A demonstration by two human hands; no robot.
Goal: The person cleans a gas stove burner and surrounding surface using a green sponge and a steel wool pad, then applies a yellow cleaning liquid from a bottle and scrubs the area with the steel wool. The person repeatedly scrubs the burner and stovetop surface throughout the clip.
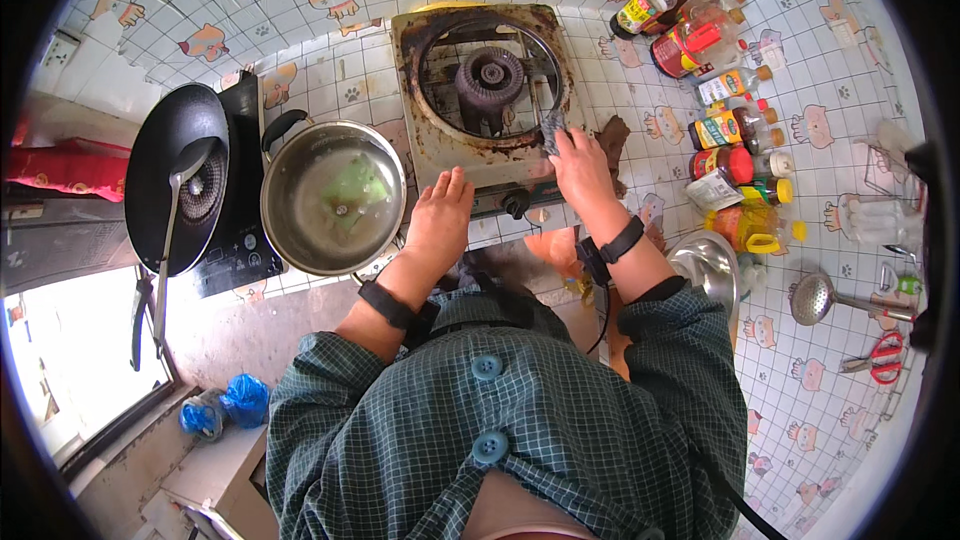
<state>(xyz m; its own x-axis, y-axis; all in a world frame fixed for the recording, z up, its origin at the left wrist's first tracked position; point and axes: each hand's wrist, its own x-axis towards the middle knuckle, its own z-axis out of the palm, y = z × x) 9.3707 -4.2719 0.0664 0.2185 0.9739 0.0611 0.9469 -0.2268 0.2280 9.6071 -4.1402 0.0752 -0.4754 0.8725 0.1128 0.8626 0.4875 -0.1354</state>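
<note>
A rusty, grease-stained gas stove [409, 90] stands before me, its round burner [491, 77] bare inside a ring-shaped pan support [429, 101]. With my right hand [581, 165] I press a grey scouring pad [553, 129], which looks like steel wool, against the right front part of the ring and stove top. My left hand [442, 210] lies flat at the stove's left front corner, fingers stretched out and holding nothing. Below the stove top, a black control knob [516, 204] sits on the front panel between my hands.
Left of the stove is a steel pot [300, 240] containing some water and something green. Beyond it, a black wok [150, 165] with a ladle [169, 240] rests on an induction cooker [251, 240]. Several sauce bottles [724, 127] and a metal basin [709, 262] are on the right. A brown rag [615, 146] lies beside the stove.
</note>
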